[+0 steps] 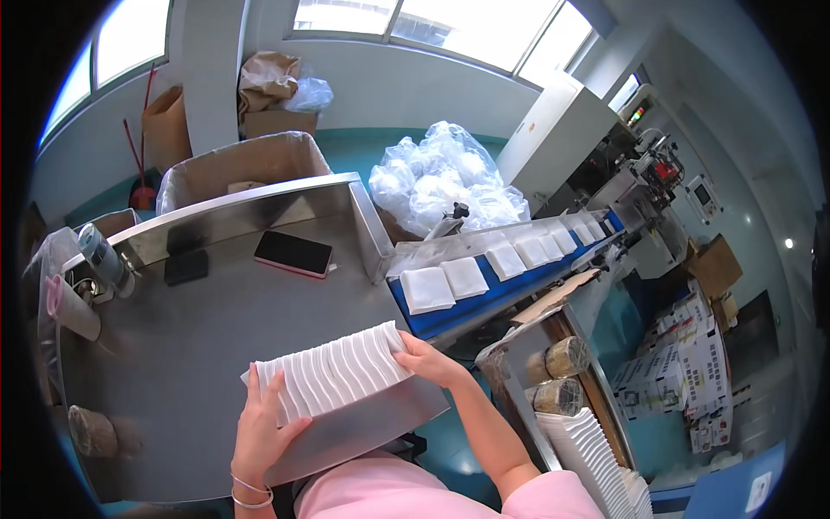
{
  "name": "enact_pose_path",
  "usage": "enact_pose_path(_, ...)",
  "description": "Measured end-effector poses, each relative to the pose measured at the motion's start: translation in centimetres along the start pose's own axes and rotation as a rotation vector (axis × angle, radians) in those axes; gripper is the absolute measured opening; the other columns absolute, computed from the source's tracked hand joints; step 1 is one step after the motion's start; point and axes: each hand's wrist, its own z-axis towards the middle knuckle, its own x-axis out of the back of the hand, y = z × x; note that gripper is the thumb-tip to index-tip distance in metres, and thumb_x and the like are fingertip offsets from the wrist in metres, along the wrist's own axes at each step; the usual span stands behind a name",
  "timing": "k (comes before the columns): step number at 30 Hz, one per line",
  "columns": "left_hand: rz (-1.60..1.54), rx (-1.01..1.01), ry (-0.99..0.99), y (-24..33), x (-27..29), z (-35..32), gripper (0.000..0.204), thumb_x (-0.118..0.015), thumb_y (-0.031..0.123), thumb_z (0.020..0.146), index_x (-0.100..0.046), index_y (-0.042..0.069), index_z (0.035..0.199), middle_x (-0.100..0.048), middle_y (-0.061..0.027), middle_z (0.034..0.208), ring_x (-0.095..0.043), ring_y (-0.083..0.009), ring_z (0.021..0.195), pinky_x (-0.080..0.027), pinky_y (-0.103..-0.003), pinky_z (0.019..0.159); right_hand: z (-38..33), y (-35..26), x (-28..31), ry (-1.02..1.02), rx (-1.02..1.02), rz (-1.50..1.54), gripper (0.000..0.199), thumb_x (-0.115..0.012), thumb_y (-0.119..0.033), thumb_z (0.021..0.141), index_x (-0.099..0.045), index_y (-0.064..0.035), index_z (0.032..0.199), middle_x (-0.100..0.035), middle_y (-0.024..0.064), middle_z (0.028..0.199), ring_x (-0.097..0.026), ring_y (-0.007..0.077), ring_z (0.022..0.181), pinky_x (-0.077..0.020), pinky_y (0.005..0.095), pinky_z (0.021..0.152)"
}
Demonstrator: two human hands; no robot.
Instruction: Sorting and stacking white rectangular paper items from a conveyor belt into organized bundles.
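Between my two hands is a long stack of folded white cloths (333, 370), standing on edge in a row above the front of the steel table (194, 346). My left hand (264, 428) grips its left end, fingers on the far side and thumb along the near side. At the other end my right hand (430, 359) presses against the last cloths, its fingertips partly hidden. Just beyond the right hand, a blue conveyor belt (417, 325) carries several separate folded white cloth stacks (427, 290) in a line.
A phone (294, 253) and a dark flat object (186, 267) lie on the table. Cups (73, 307) and a bottle (104, 255) stand at left. A tray (506, 368) at right holds wrapped rolls (558, 396) and more folded cloths (588, 450). Clear plastic bags (445, 177) are piled behind.
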Motion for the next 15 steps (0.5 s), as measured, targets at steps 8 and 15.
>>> enact_pose_path(8,0.016,0.002,0.003,-0.6,0.7,0.5,0.077,-0.076,0.028,0.066,-0.041,0.006,0.131,-0.018,-0.0313,0.142,-0.042,-0.0440,0.120,-0.040,-0.040,0.096,1.6,0.6,0.6,0.007,-0.131,-0.077,0.039,-0.044,-0.017,0.095,-0.041,-0.0021,0.131,-0.053,0.0041,0.115,-0.047,0.0107,0.106,-0.0379,0.0266,0.092)
enact_pose_path(15,0.021,0.016,-0.007,-0.5,0.6,0.4,0.078,-0.076,0.029,0.066,-0.040,0.006,0.131,-0.018,-0.0313,0.142,-0.041,-0.0440,0.121,-0.040,-0.041,0.095,1.0,0.4,0.0,0.040,0.011,-0.148,0.042,-0.050,-0.018,0.092,-0.041,-0.0014,0.130,-0.053,0.0048,0.115,-0.049,0.0115,0.105,-0.0387,0.0265,0.092)
